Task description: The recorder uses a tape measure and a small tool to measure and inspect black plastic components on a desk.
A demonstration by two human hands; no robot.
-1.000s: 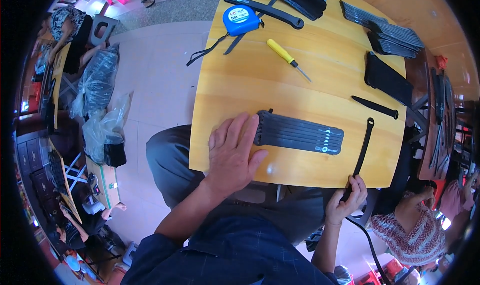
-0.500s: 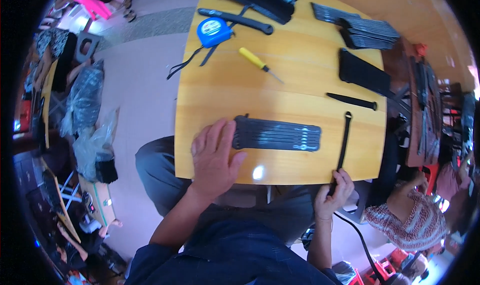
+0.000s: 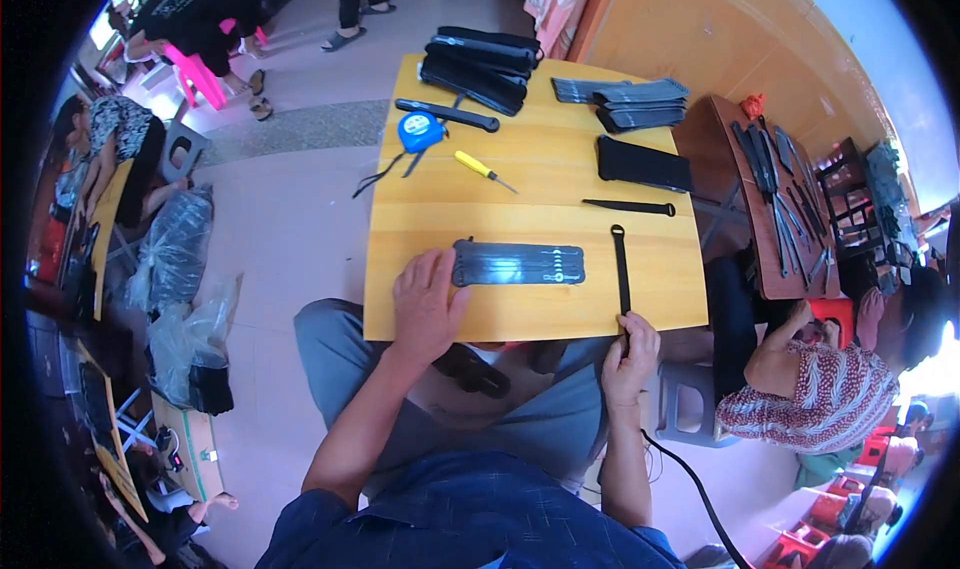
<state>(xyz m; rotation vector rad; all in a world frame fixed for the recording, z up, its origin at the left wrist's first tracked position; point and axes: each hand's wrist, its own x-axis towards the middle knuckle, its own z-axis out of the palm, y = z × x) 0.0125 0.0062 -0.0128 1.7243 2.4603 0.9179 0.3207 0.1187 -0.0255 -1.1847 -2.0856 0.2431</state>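
A black strap with a looped end is laid near the right side of the yellow table, its lower end pinched at the front edge between thumb and fingers of the right hand. To its left, a flat bundle of dark straps is placed, at whose left end the left hand is rested, unclenched, fingers extended. Farther back, a second strap, a yellow-handled screwdriver and a blue tape measure are spread.
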